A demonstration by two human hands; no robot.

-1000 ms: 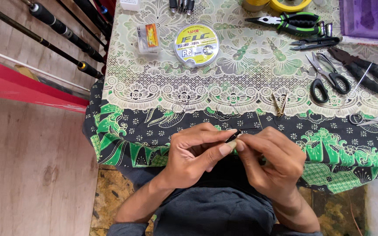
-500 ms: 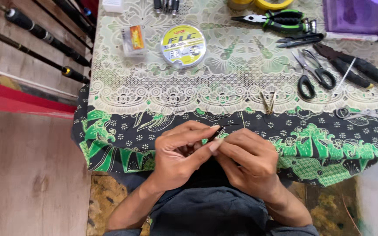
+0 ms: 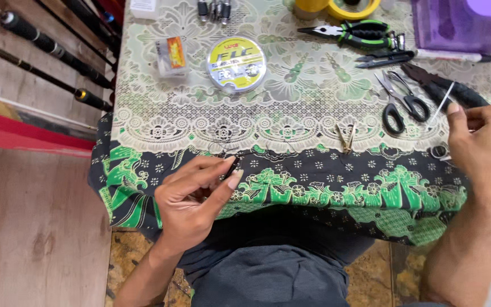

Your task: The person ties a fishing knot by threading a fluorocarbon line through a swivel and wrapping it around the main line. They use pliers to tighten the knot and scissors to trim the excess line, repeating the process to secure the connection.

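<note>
Left hand (image 3: 194, 199): nearest the viewer, at the near edge of the counter (image 3: 160, 131); fingers (image 3: 235, 179) closed in a pinch on a small dark piece (image 3: 234, 166), too small to identify; a thin dark line (image 3: 268, 152) runs from the pinch to the right across the cloth.
Right hand (image 3: 481, 150): at the right edge, well apart from the left hand; fingers curled closed around a thin pale strand (image 3: 442, 104) that sticks up above the thumb; what else it grips cannot be told.
Cloth (image 3: 291, 182): covers the counter; green and black print along the near edge, cream lace pattern beyond.
Mid counter: small bronze clip (image 3: 345, 138) between the hands; black-handled scissors (image 3: 400, 102) just beyond the right hand.
Far counter: round yellow line spool (image 3: 237, 63) at centre; small clear packet (image 3: 172, 55) to its left; green-handled pliers (image 3: 352, 32) and yellow tape roll (image 3: 348, 8) at the far right; purple box (image 3: 461, 24) in the far right corner.
Far left: dark rods (image 3: 46, 45) lying aslant beside the counter.
</note>
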